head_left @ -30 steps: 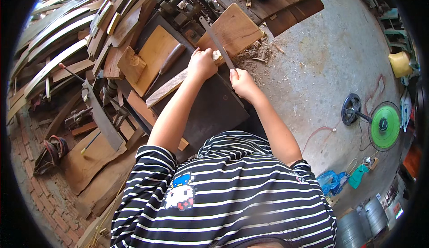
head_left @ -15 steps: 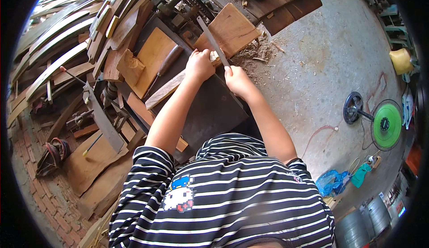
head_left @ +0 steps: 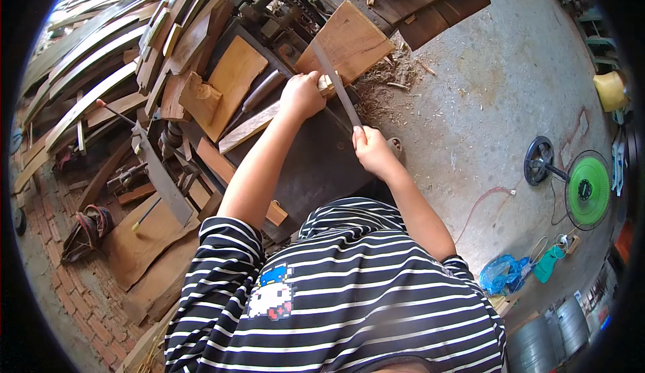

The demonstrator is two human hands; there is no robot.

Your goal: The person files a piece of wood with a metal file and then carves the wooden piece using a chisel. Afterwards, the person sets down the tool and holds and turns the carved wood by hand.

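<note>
Red brick ground (head_left: 84,306) runs along the left side of the room. Long, bent wooden planks (head_left: 87,70) are piled up behind it, and a wide, thin brown wooden sheet (head_left: 144,242) lies on the bricks. Next comes a flat yellow-brown board (head_left: 236,77), resting on a dark, smooth, flat work table (head_left: 299,171). On this table, near the board, is a long, pale strip of wood (head_left: 250,127). The left hand (head_left: 304,95) is curled up tight around the strip, close to its far end. Just past that hand, a thin, flat, grey metal tool (head_left: 340,91) slants across the strip's end; I cannot tell if they touch. Beyond it leans a wide, reddish-brown board (head_left: 353,33). The right hand (head_left: 375,152) has its fingers wrapped around the tool's near end. Curly wood bits (head_left: 396,77) lie on the grey concrete floor (head_left: 463,131). Further right sit a crumpled blue plastic bag (head_left: 502,273) and a round green fan (head_left: 588,189).
</note>
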